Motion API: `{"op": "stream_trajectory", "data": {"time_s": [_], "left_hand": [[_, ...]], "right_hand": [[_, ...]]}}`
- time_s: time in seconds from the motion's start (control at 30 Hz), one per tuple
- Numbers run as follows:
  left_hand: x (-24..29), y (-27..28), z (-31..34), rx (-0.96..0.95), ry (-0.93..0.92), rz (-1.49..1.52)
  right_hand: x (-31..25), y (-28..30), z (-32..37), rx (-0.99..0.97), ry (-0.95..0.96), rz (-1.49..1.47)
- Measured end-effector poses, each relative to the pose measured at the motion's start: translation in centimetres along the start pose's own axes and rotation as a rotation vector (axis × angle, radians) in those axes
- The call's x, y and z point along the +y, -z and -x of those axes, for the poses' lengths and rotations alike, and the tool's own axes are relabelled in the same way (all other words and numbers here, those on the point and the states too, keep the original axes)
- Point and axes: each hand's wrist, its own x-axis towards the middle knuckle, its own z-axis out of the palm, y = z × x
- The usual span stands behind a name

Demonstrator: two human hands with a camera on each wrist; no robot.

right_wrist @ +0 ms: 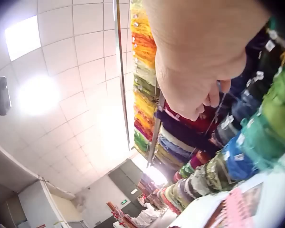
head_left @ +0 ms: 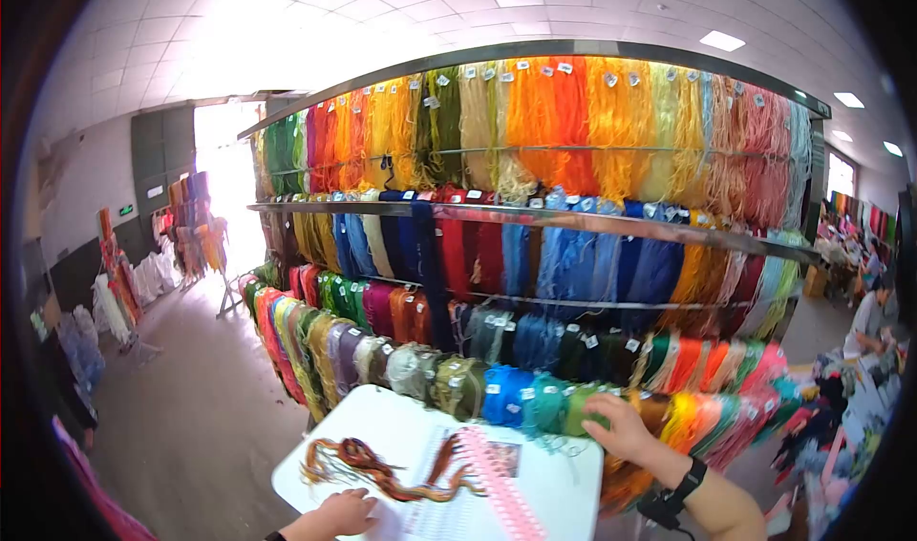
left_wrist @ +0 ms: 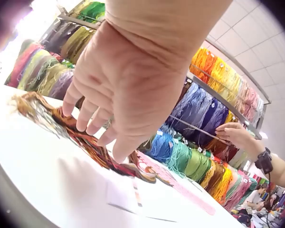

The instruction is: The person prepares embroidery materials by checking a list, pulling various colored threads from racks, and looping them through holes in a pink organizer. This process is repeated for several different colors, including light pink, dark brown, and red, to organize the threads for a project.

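Resting near the front edge of the white table (head_left: 564, 484), the left hand (head_left: 339, 514) has its fingers (left_wrist: 85, 114) spread and nearly straight, the tips touching a loose bundle of brown, orange and green threads (head_left: 377, 469). It clamps nothing and only presses lightly on the strands. The bundle sprawls across the left half of the tabletop. One end fans out toward the left corner, and the other runs to a pink perforated strip (head_left: 497, 488) lying slantwise over a printed sheet (head_left: 439, 522).

The right hand (head_left: 621, 428) is well apart from the left, stretched past the table's far right corner to the lowest row of the curved thread rack (head_left: 535, 214). It sits on a light green skein (head_left: 578, 412), just beside a teal skein (head_left: 544, 403) on one side and orange skeins (head_left: 683, 417) on the other. In the right wrist view its fingers bend toward the thumb, close to the skeins. Whether they pinch a strand or merely brush it cannot be told. A black strap (head_left: 686, 479) circles that wrist.

The rack rises in tiers: oranges and yellows on top, blues and reds in the middle, mixed colours below, and many skeins carry small white tags. Left of it an aisle leads to a bright doorway (head_left: 229, 169), with more yarn hanging alongside. At the far right a person (head_left: 869, 317) sits by a cluttered table.
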Motion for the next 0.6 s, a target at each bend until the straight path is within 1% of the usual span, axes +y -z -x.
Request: {"op": "stream_trajectory", "data": {"time_s": [0.03,0.07,0.1,0.17,0.2,0.23,0.27,0.3,0.37,0.4,0.43,0.5,0.53,0.57,0.6], "left_hand": [[-2.5,-0.3,0.4,0.063,-0.078,0.015],[-4.3,0.7,1.4,0.088,-0.099,0.082],[-5.7,1.9,2.6,0.111,-0.126,0.161],[-9.4,2.9,4.0,0.151,-0.169,0.192],[-11.1,3.6,4.4,0.170,-0.186,0.207],[-12.2,4.8,5.0,0.134,-0.168,0.216],[-12.8,6.4,5.4,0.093,-0.146,0.221],[-13.8,7.4,5.4,0.060,-0.124,0.225],[-16.9,6.5,4.0,0.103,-0.184,0.224],[-18.5,5.3,2.8,0.118,-0.227,0.222],[-19.4,4.8,1.6,0.139,-0.265,0.226],[-18.7,5.8,1.6,0.118,-0.222,0.383],[-18.1,6.4,2.1,0.104,-0.192,0.458],[-17.4,6.9,2.3,0.073,-0.141,0.452],[-17.5,7.2,2.5,0.097,-0.188,0.474]], "right_hand": [[-2.1,-1.6,-2.0,-0.011,0.007,-0.048],[-4.5,-3.2,-4.1,-0.069,-0.017,-0.091],[-6.3,-4.9,-5.9,-0.134,-0.080,-0.112],[-7.8,-9.1,-9.5,-0.057,0.078,-0.173],[-9.0,-10.2,-11.3,-0.067,0.024,-0.173],[-10.4,-10.8,-12.9,-0.078,-0.042,-0.185],[-10.1,-11.8,-14.6,-0.051,0.002,-0.152],[-10.2,-12.2,-16.2,-0.041,-0.046,-0.154],[-10.6,-11.7,-20.2,0.012,-0.044,-0.074],[-10.5,-11.0,-22.5,0.060,-0.012,-0.015],[-10.0,-10.4,-25.1,0.127,-0.016,-0.087],[-9.0,-8.5,-30.2,0.244,0.052,-0.033],[-8.1,-7.5,-32.8,0.303,0.081,0.044],[-7.3,-7.0,-35.3,0.324,-0.031,-0.082],[-5.3,-6.6,-37.9,0.355,-0.011,-0.097]]}}
